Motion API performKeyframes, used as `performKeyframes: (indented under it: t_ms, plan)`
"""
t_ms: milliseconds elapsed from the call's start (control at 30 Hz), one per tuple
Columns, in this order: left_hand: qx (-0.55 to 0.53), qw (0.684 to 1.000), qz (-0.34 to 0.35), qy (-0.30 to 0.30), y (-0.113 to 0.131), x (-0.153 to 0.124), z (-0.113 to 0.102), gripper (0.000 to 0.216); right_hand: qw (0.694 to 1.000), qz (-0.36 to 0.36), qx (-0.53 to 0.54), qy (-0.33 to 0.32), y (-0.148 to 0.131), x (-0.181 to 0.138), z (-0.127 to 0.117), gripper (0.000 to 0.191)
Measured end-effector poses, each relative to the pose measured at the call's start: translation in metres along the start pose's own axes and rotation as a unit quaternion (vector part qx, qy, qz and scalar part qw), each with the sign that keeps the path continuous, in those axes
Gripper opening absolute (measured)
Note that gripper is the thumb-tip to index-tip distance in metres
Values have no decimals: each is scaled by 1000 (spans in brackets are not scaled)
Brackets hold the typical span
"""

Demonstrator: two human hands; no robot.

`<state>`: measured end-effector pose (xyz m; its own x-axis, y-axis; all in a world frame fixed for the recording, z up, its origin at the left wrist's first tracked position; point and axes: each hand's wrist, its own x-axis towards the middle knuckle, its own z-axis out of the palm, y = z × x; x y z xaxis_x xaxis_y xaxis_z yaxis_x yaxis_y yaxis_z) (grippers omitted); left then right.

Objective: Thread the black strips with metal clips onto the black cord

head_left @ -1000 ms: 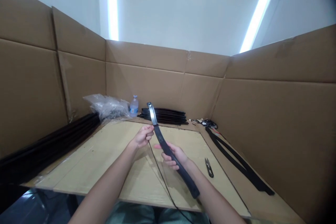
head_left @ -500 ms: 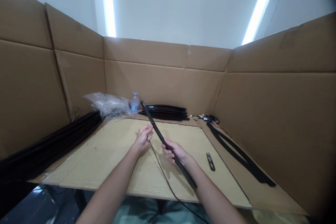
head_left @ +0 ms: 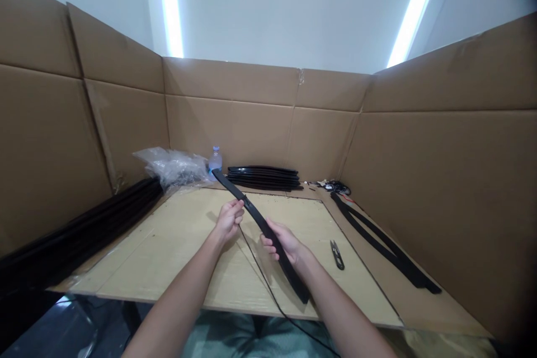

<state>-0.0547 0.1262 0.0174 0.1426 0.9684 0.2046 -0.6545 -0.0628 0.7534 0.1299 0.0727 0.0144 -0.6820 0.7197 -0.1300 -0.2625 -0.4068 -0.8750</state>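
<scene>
A long, slightly curved black strip (head_left: 255,213) slants through the air above the board, its far end near the bottle. My right hand (head_left: 284,241) is wrapped round it below its middle, thumb on top. My left hand (head_left: 230,217) is closed in a pinch beside the strip's upper half. From under that hand a thin black cord (head_left: 260,274) runs down across the board's front edge to my lap. At the left fingertips the cord seems to meet a small band round the strip; the fingers hide the exact contact. Black thread snips (head_left: 337,255) lie to the right.
Along the back stand a stack of black strips (head_left: 264,178), a water bottle (head_left: 215,158) and clear plastic bags (head_left: 176,166). Long black pieces (head_left: 84,224) fill the left side. Two black strips (head_left: 377,240) lie right, near tangled cords (head_left: 335,187). Cardboard walls (head_left: 235,123) enclose the table.
The black strip has turned in my right hand, showing its broad face, and its far end has swung left and slightly down. My left hand stays nearly in place.
</scene>
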Motion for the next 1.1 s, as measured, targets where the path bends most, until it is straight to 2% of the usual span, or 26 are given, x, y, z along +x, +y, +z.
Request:
performKeyframes:
  t_ms: [100, 267, 333, 433, 567, 700, 833, 1000, 1100]
  plan:
    - [-22, 1000, 10, 2, 2, 2, -4, 36, 998, 20, 19, -51, -4, -4, -4, 47]
    - [-19, 1000, 12, 16, 4, 2, -6, 38, 995, -63, 80, 13, -3, -4, -1, 28]
    - [-7, 1000, 5, 11, 4, 1, -5, 38, 995, -63, 81, -3, 0, -4, 5, 31]
    - [4, 1000, -11, -7, 3, -2, 1, 37, 998, -58, 17, -28, 5, -2, 14, 31]
    - [-4, 1000, -22, -14, 0, -4, 5, 39, 996, -63, -61, -21, 9, 4, 22, 27]
    - [-30, 999, -18, 11, -3, -2, 4, 39, 996, -80, -23, -8, 11, 8, 26, 27]
    - [-28, 999, -21, 10, -7, -1, 4, 40, 995, -96, 2, 7, 16, 11, 29, 28]
    - [-23, 999, 6, 28, -6, 1, 3, 42, 992, -121, 16, 17, 20, 12, 30, 28]
    - [-33, 998, 25, 40, -3, 2, 1, 42, 990, -130, 28, 51, 13, 9, 25, 28]
